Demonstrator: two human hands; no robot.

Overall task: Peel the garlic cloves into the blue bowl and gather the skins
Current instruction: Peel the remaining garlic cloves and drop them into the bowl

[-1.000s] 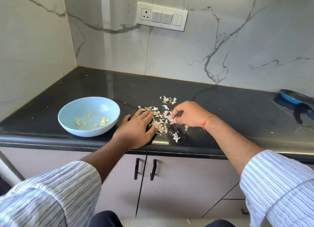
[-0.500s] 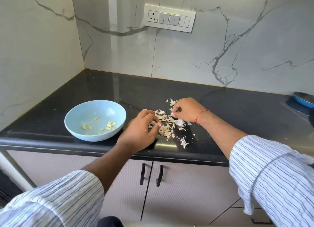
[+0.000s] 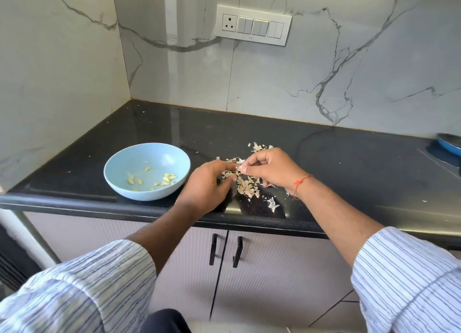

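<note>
Head view shows our right hand (image 3: pixel 270 169) pinching a papery scrap and our left hand (image 3: pixel 208 185) curled loosely beside it over the skins (image 3: pixel 245 185), featherlight, brittle flakes on the bench (image 3: pixel 349 173) at 3 o'clock of the blue bowl (image 3: pixel 147 170), best raked by the pile's edges.

Pale peeled cloves (image 3: pixel 166 178) lie in the blue bowl (image 3: pixel 119 163) — papery skins (image 3: pixel 245 188) heaped just right of it.

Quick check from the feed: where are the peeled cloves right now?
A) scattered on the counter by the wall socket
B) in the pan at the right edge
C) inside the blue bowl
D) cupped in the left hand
C: the pale peeled cloves lie on the floor of the blue bowl, left of the skins.
</note>
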